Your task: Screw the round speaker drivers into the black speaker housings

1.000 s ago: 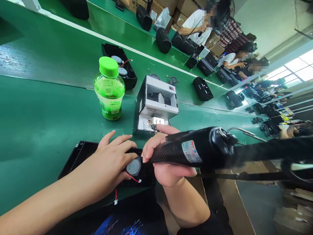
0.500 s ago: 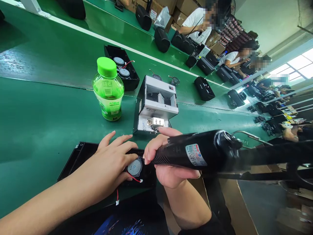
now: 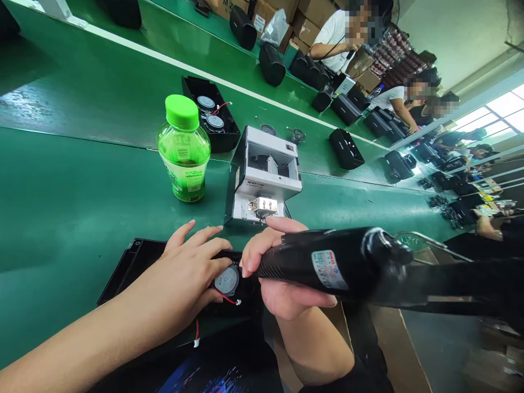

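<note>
My left hand (image 3: 192, 273) lies over a black speaker housing (image 3: 135, 262), fingers spread, its index finger and thumb around a round grey speaker driver (image 3: 226, 280). A red wire with a white plug runs from the driver, and another hangs over the housing's near edge. My right hand (image 3: 282, 273) is wrapped round a black power screwdriver (image 3: 315, 265) with a white label. The tool's tip is hidden behind my fingers, at the right of the driver.
A green-capped bottle (image 3: 184, 153) and a white and black machine (image 3: 266, 174) stand beyond my hands. Behind them are an open housing with two drivers (image 3: 215, 123), loose drivers (image 3: 298, 135) and another black housing (image 3: 346, 148). People work across the green table (image 3: 102, 191).
The rear of the screwdriver has dipped slightly in view. My left hand keeps its place on the housing. The background has shifted slightly to the right.
</note>
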